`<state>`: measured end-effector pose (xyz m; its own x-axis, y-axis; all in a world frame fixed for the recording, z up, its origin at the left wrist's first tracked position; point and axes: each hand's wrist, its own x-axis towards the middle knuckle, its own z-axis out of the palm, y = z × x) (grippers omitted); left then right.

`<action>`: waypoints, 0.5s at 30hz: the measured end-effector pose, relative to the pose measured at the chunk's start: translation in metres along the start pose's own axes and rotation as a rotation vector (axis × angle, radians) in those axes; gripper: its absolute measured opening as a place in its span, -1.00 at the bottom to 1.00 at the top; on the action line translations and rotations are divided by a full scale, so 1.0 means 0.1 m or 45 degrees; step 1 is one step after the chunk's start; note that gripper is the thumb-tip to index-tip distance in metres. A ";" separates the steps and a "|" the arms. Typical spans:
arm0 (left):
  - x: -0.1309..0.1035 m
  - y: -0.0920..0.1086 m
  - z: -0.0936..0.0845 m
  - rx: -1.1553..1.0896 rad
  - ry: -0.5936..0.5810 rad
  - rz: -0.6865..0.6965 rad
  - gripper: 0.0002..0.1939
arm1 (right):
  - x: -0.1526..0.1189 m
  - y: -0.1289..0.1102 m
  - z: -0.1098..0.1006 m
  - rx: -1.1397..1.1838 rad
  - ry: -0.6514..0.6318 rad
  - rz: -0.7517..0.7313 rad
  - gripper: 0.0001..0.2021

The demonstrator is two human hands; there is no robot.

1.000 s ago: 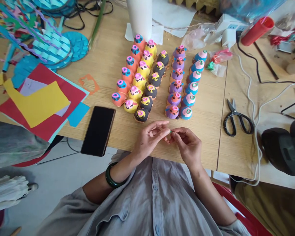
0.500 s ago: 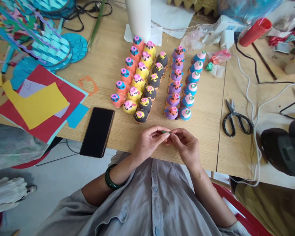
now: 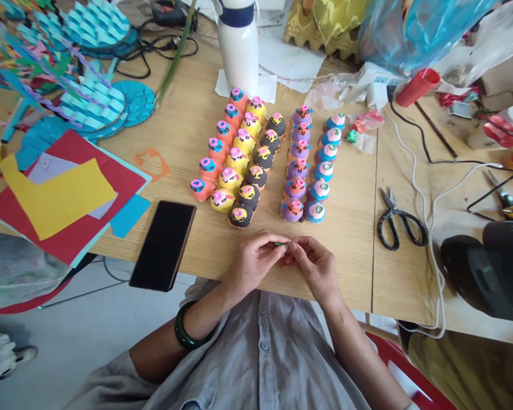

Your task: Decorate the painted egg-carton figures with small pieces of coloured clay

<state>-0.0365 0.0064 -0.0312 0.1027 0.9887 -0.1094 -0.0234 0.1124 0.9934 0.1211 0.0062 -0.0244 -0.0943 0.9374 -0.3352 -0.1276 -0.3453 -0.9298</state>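
Note:
My left hand and my right hand meet at the table's front edge, fingertips pinched together. Between them is a thin green strip, mostly covered by the fingers; its material is unclear. Just beyond stand rows of small painted domes joined in strips: an orange strip, a yellow strip, a black strip, a purple strip and a blue strip with pink tops bearing green rings. Neither hand touches these strips.
Left of my hands lies a black phone, with coloured paper sheets farther left. Black-handled scissors and white cables are on the right. A white bottle stands behind the domes, near an egg carton.
The view has tilted up and shifted slightly right, showing more of the bottle and egg carton. Both hands keep pinching the green strip with little visible change.

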 end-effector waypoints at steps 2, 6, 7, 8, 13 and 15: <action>0.00 0.00 0.00 0.072 -0.011 0.062 -0.84 | 0.01 0.00 0.00 0.002 0.003 0.017 -0.69; 0.00 0.00 0.00 0.153 -0.017 0.110 -0.82 | 0.02 0.00 0.01 0.060 0.021 0.023 -0.71; 0.00 0.00 0.00 0.170 -0.006 0.119 -0.84 | 0.02 -0.01 0.01 0.082 0.021 0.026 -0.72; 0.01 0.01 0.00 0.186 0.009 0.129 -0.87 | 0.01 -0.01 0.01 0.103 0.016 0.033 -0.72; 0.01 0.02 -0.01 0.222 0.036 0.190 -0.92 | 0.01 -0.01 0.03 0.135 -0.030 0.084 -0.72; 0.01 0.02 -0.02 0.213 0.007 0.184 -0.89 | 0.01 -0.02 0.03 0.113 -0.024 0.075 -0.71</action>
<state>-0.0380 0.0081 -0.0293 0.1052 0.9938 0.0349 0.1277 -0.0483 0.9906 0.1180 0.0075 -0.0225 -0.1229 0.9147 -0.3850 -0.2080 -0.4030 -0.8912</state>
